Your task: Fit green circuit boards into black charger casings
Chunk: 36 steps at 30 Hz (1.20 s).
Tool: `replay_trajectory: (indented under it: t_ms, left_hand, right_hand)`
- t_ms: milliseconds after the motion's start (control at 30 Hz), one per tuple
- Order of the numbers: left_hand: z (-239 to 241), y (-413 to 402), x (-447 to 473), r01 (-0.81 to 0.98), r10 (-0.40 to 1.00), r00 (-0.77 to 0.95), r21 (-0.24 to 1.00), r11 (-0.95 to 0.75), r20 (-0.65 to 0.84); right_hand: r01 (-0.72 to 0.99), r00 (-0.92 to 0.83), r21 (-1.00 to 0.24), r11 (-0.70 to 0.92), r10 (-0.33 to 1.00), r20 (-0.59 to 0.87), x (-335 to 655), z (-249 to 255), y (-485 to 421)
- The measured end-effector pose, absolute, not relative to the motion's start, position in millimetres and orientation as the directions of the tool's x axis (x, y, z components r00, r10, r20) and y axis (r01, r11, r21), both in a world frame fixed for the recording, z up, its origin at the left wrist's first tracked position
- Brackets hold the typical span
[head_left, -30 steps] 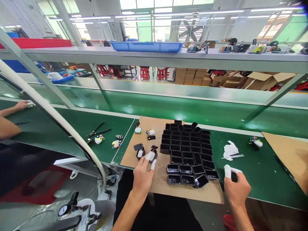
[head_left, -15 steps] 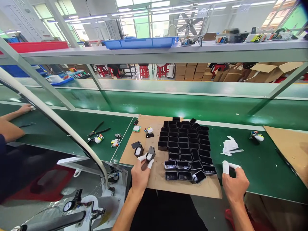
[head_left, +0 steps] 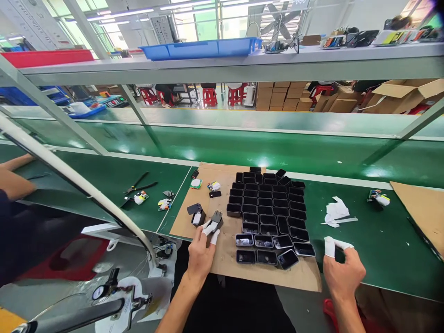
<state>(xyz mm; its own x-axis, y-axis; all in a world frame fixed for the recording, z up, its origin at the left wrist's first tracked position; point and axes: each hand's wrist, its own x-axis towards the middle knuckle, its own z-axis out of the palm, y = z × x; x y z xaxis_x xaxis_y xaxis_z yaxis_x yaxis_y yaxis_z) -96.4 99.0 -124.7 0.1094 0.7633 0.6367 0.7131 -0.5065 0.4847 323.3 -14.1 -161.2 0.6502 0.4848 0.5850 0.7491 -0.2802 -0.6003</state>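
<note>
My left hand (head_left: 201,254), with white covers on its fingertips, grips a black power adapter (head_left: 217,219) with plug prongs at the top, low over the cardboard sheet (head_left: 225,259). Just left of it lies another black case (head_left: 198,217) with white material inside, beside a flat black cover (head_left: 194,208). Rows of black open-topped cases (head_left: 265,202) fill the right part of the cardboard. Off the cardboard's right edge, my right hand (head_left: 345,273) has its covered thumb and forefinger curled together; whether anything small is between them is hidden.
Pliers (head_left: 140,182) and small circuit boards (head_left: 140,198) lie to the left, near another person's arm (head_left: 15,185). White paper scraps (head_left: 336,212) and one more board (head_left: 379,198) are on the green table at right. A pale hose (head_left: 76,173) crosses the left side.
The fingers of my left hand have shifted further over the adapter's face. My right hand stays curled at the right, slightly lower in view. The camera view has shifted a little.
</note>
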Motion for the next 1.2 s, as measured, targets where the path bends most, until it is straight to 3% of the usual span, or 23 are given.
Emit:
replay_trajectory:
  t_ms: [567, 1200]
  left_hand:
    - [-129.5, 100.3, -97.8, 0.731, 0.736, 0.176, 0.414, -0.543, 0.653]
    - [-126.3, 103.9, -96.7, 0.737, 0.777, 0.189, 0.435, -0.516, 0.601]
  right_hand:
    - [0.738, 0.667, -0.595, -0.318, 0.473, 0.576, 324.4, -163.8, -14.4]
    - [0.697, 0.711, -0.615, -0.368, 0.468, 0.525, 323.4, -163.0, -15.9]
